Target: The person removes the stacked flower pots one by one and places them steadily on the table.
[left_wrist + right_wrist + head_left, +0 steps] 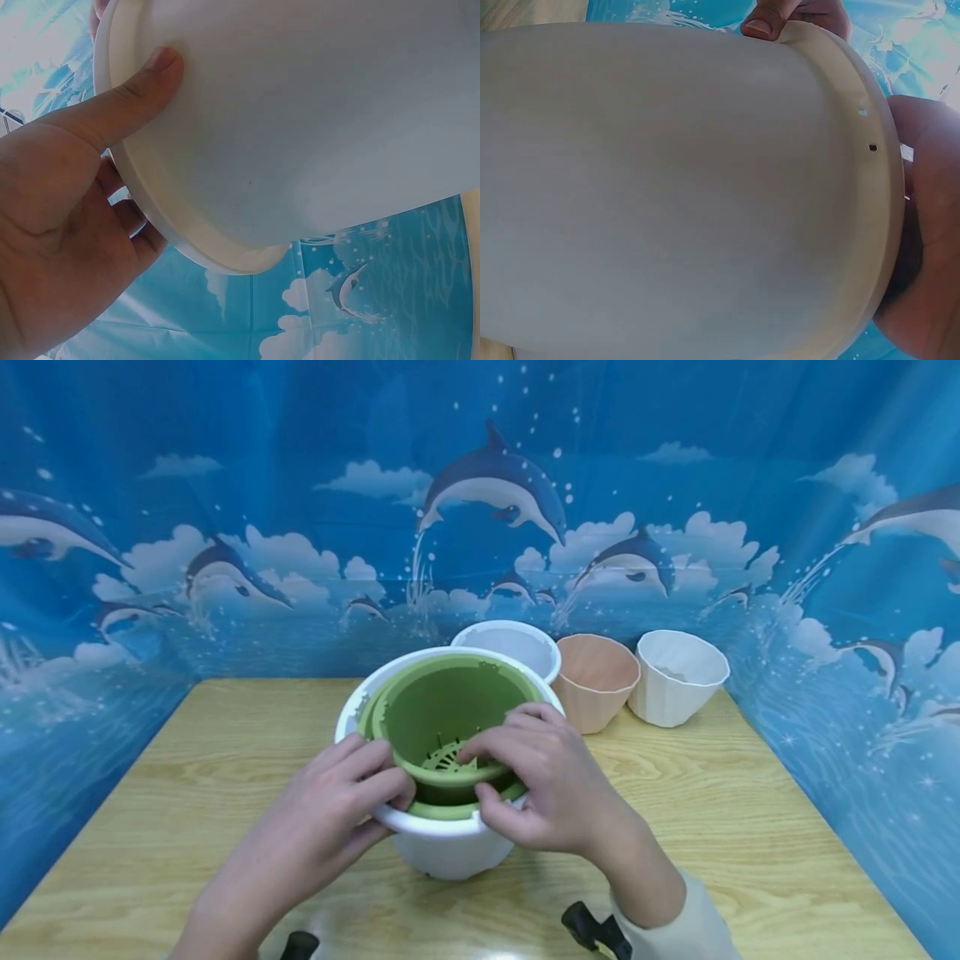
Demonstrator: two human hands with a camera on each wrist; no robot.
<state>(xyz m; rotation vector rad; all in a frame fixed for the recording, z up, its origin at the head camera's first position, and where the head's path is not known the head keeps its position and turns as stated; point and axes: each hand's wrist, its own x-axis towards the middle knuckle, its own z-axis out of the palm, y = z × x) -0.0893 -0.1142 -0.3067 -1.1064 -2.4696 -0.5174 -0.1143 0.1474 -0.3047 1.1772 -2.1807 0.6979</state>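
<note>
A large white flowerpot (450, 856) stands at the near middle of the table with green pots nested in it. The inner green flowerpot (438, 697) has a slotted bottom; around it shows the rim of another green pot (442, 811). My left hand (330, 814) grips the white rim. In the left wrist view, that hand's thumb (142, 90) presses the white pot's outer wall (315, 120), fingers across the rim. My right hand (555, 777) pinches the inner green pot's near-right rim, fingers inside, thumb outside. The right wrist view shows this hand (930, 225) beside the white rim.
Behind stand a pale white pot (517, 643), a pinkish-orange pot (596, 702) and a faceted white pot (675, 702). Blue dolphin-print curtain (300, 443) surrounds the wooden table (225, 760). Black objects (592, 931) show at the bottom edge by the wrists.
</note>
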